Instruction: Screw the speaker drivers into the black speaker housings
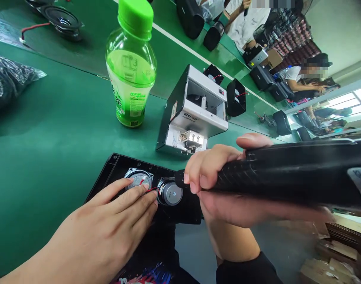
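A black panel lies at the near edge of the green table, with two small round speakers set in it. My left hand rests with fingers stretched out over the left speaker, partly covering it and a red wire. The right speaker shows its grey magnet. My right hand is wrapped round a black electric screwdriver, held nearly level. Its tip points left at the top edge of the right speaker; whether it touches a screw cannot be made out.
Beyond the panel stand a silver-and-black screw feeder and a green-capped bottle. A bagged black item and a loose speaker lie to the left. Several people work farther along the tables. Cardboard boxes sit at lower right.
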Demonstrator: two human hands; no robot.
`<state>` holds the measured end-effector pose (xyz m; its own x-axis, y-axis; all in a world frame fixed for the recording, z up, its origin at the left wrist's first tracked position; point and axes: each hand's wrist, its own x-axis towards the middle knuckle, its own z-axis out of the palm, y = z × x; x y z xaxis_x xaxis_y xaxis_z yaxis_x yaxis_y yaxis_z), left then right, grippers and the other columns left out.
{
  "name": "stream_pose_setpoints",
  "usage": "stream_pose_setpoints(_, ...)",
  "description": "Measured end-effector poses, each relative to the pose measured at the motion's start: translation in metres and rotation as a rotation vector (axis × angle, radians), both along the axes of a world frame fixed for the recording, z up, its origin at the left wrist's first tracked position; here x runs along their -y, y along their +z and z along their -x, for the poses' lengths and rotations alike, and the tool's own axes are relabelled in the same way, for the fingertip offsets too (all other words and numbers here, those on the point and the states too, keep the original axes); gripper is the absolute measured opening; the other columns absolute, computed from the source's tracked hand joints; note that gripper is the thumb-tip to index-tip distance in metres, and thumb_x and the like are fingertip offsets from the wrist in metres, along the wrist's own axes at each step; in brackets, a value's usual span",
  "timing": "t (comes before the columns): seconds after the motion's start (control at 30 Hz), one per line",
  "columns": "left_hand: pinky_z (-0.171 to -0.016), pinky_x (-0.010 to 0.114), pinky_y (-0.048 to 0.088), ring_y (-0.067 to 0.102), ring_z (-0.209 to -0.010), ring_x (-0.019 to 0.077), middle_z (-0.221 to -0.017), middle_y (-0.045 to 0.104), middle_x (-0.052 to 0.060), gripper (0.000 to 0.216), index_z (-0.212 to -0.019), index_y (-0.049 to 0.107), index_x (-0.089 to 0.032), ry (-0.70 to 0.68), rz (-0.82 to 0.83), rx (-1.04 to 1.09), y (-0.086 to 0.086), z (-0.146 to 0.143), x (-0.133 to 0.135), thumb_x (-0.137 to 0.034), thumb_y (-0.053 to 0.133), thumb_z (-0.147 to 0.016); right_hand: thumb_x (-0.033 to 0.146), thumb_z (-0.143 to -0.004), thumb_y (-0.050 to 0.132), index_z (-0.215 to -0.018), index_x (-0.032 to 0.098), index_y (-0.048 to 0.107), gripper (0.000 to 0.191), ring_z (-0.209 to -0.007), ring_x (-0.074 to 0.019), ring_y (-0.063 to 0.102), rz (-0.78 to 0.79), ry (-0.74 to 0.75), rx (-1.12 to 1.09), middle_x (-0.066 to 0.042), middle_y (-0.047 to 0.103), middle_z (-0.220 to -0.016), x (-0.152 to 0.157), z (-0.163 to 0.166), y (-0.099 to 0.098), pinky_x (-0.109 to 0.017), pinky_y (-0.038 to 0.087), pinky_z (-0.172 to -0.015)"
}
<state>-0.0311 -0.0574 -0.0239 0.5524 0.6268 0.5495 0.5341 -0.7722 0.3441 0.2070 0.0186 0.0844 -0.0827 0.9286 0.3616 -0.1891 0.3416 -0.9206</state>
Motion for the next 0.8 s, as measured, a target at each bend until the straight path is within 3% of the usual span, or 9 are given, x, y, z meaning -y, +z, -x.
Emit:
stream_pose_setpoints(0.27, -0.168, 0.048, 0.01, 0.084, -0.142, 0.0265, -0.147, 0.098, 0.007, 0.049, -0.136, 0.093, -0.018, -0.014, -0.037, -0.048, 0.006, -0.001, -0.006, -0.024, 0.044, -0.132, 0.096, -0.115, 0.074, -0.132, 0.045, 0.097, 0.06, -0.054, -0.019, 0.072, -0.012, -0.009, 0.045, 0.005, 0.075, -0.072, -0.005, 0.0, -0.002, -0.036, 0.066, -0.054)
stream_pose_setpoints(0.47, -0.165, 0.051, 0.026, 0.082, -0.147, 0.027, -0.149, 0.096, 0.008, 0.041, -0.141, 0.092, -0.02, 0.008, -0.036, -0.036, 0.001, 0.0, -0.001, -0.021, 0.054, -0.125, 0.094, -0.122, 0.064, -0.139, 0.048, 0.094, 0.058, -0.06, -0.0223, 0.074, -0.044, 0.0, 0.104, 0.005, 0.075, -0.076, -0.001, 0.002, -0.007, -0.038, 0.067, -0.057)
stream_pose_setpoints(0.63, -0.169, 0.048, 0.009, 0.083, -0.145, 0.025, -0.149, 0.096, 0.007, 0.044, -0.138, 0.093, -0.019, -0.003, -0.03, -0.036, 0.002, 0.0, -0.002, -0.022, 0.05, -0.129, 0.09, -0.122, 0.07, -0.136, 0.042, 0.096, 0.056, -0.057, -0.0205, 0.072, -0.043, 0.002, 0.047, 0.005, 0.076, -0.075, 0.0, 0.004, -0.008, -0.038, 0.068, -0.058)
stream_pose_setpoints(0.8, -0.168, 0.047, 0.012, 0.085, -0.142, 0.025, -0.149, 0.097, 0.005, 0.046, -0.135, 0.093, -0.022, 0.004, -0.027, -0.037, 0.003, -0.001, -0.003, -0.025, 0.048, -0.131, 0.092, -0.118, 0.075, -0.135, 0.044, 0.097, 0.055, -0.058, -0.0239, 0.075, -0.026, 0.021, 0.072, 0.003, 0.078, -0.074, 0.004, 0.0, -0.003, -0.042, 0.069, -0.058)
